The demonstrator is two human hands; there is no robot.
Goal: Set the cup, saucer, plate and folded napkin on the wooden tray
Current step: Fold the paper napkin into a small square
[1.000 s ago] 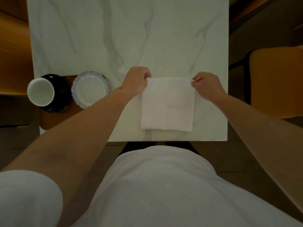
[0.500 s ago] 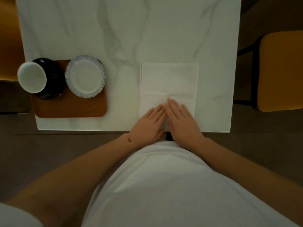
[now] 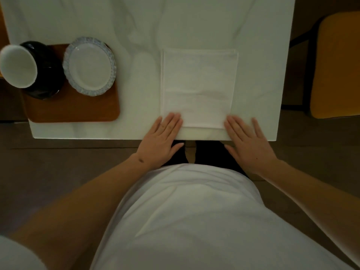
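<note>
at the table's near edge the left hand (image 3: 162,140) and right hand (image 3: 246,142) lay flat, fingers straight, on the folded napkin (image 3: 197,88), well apart from the wooden tray (image 3: 78,111); lifting carelessly risked unfolding it.

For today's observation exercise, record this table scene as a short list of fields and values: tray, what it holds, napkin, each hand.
tray: wooden tray at the table's left near corner
on tray: white cup on dark saucer; plate
napkin: folded napkin flat on table, off tray
left hand: left hand flat, fingertips on napkin's near left corner
right hand: right hand flat at near right corner
</note>
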